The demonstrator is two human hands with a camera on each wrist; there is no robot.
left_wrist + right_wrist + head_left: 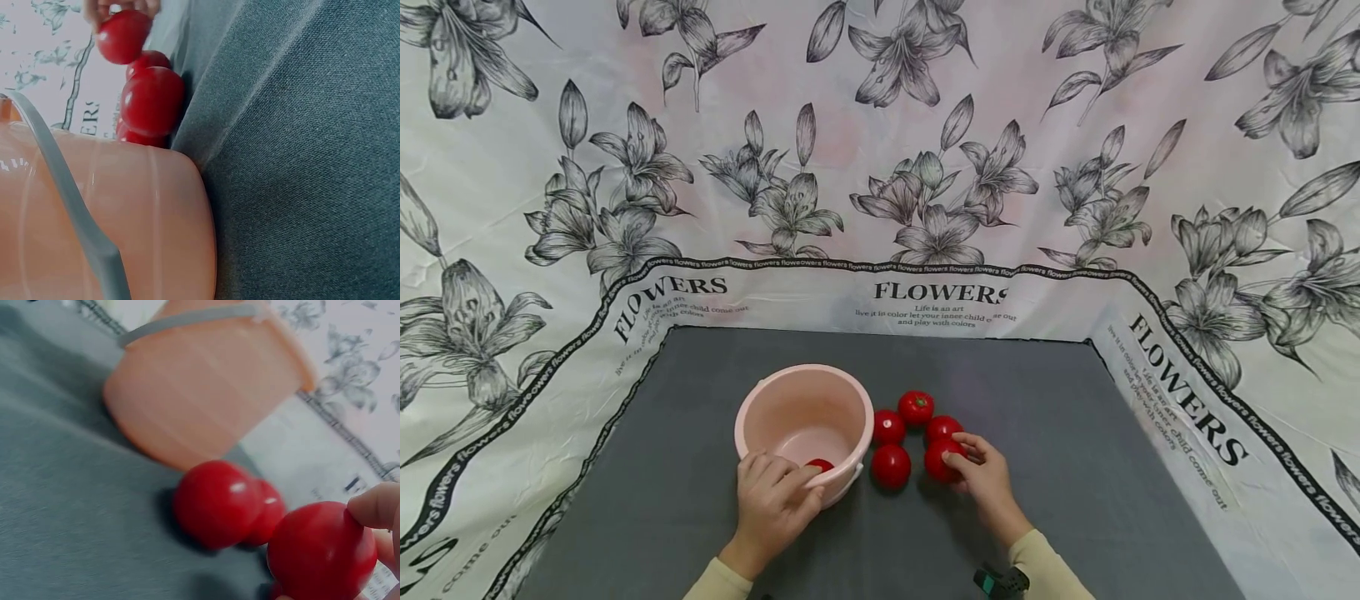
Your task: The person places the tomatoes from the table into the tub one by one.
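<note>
A pink bucket (748, 421) with a pale handle stands upright on the dark cloth. My left hand (772, 498) grips its near rim, fingers over the edge and thumb outside. Inside the bucket, part of a red tomato (820, 464) shows beyond the fingers. To the right, my right hand (987, 482) pinches another tomato (322, 553) between thumb and fingers. That tomato is raised a little off the cloth, seen also in the left wrist view (124, 37). Close by lie several more tomatoes, among them a front one (891, 467) and a back one with a green stem end (916, 407).
Dark grey cloth (1037, 392) covers the work surface. Around it runs a white floral sheet (940, 300) with printed lettering, rising behind like a wall. A dark strap with a green part (1000, 582) lies by the right wrist.
</note>
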